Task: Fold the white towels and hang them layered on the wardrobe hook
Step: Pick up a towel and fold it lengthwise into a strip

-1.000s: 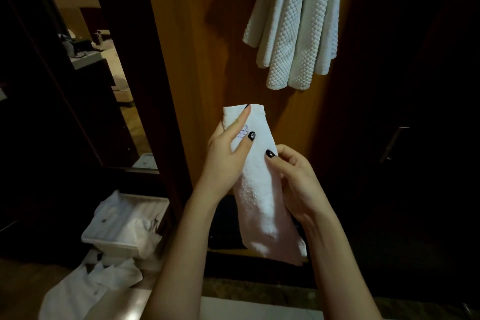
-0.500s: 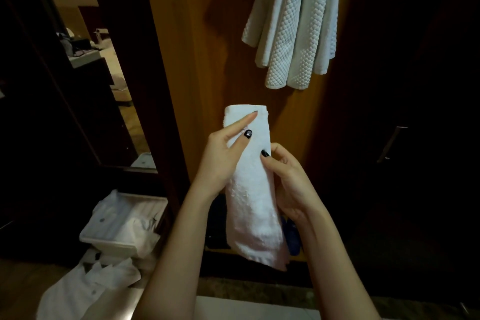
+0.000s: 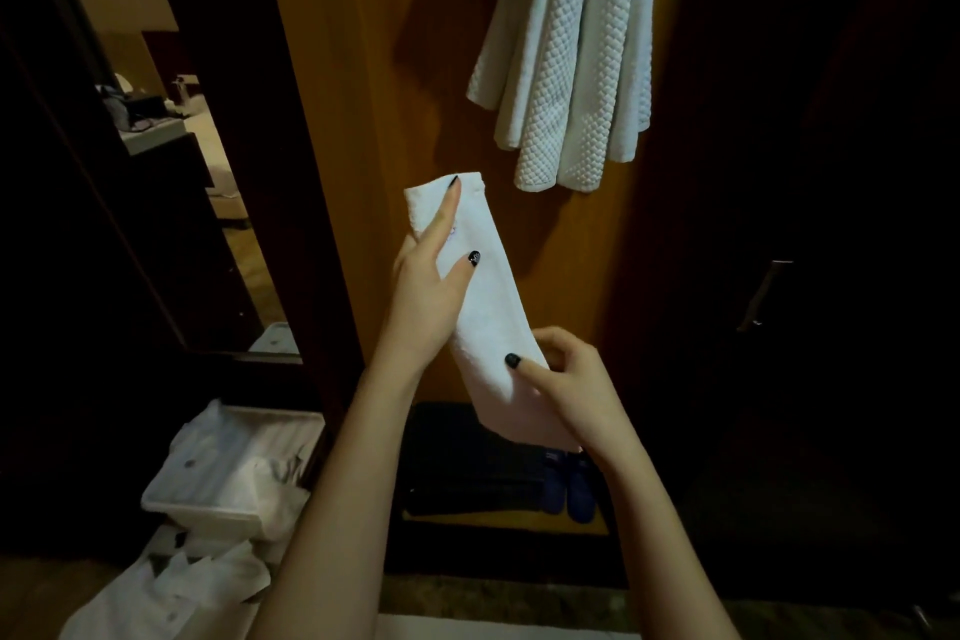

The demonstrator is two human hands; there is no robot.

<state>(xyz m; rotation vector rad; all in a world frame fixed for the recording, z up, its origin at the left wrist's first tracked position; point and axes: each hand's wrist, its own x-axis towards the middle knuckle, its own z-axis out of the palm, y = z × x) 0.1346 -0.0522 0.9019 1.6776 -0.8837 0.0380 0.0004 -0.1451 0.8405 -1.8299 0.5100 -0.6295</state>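
white bin [image 3: 205, 509], blue slippers [image 3: 571, 489], door handle [image 3: 763, 296]

I read the folded towel [image 3: 488, 307] as soft white terry cloth with a fine, matt nap. The hanging towels [image 3: 571, 68] are coarser cloth in a raised waffle weave. The wardrobe panel [image 3: 363, 120] looks like smooth wood with a faint sheen, and the door handle [image 3: 763, 296] like dull metal.

A bedroom, likely a hotel's: wooden wardrobe [image 3: 363, 120] hung with waffle towels [image 3: 571, 68], blue slippers [image 3: 569, 489] on its floor, a bed [image 3: 221, 182] at left (mirror or doorway, unclear).
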